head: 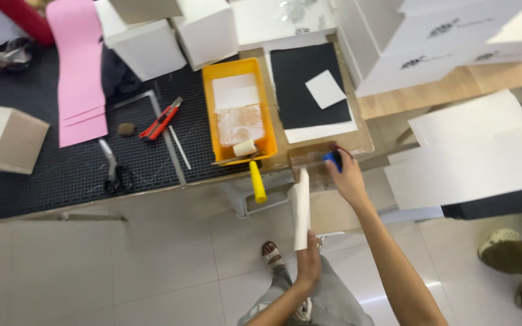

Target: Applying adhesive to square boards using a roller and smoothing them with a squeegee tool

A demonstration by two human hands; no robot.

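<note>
Item, workbench corner seen from above: we record our left hand (308,261) closed around the lower end of a white sheet (301,208) held upright and curled on itself, its top edge reaching the table rim. Our right hand (347,178) is stretched forward to the brown cardboard strip (309,154) at the bench edge, fingers wrapped on a small blue tool (332,159) with a dark loop beside it; what kind of tool it is we cannot tell. Just left of it stands a yellow paint tray (266,115) holding a glue-smeared pad, with a yellow-handled roller (255,175) whose handle overhangs the edge. Behind lie a black board (300,96) carrying a small white square (325,89). On the cutting mat (61,175): red utility knife (161,119), scissors (115,169), metal square ruler (170,136), pink paper (80,78). White boxes (152,45) crowd the back. Another person's shoes (515,253) show at right. Risks, in our judgement: the curled sheet, gripped only at one end, may crease or brush the sticky tray; the overhanging roller could be knocked to the floor by our reaching arm.
</note>
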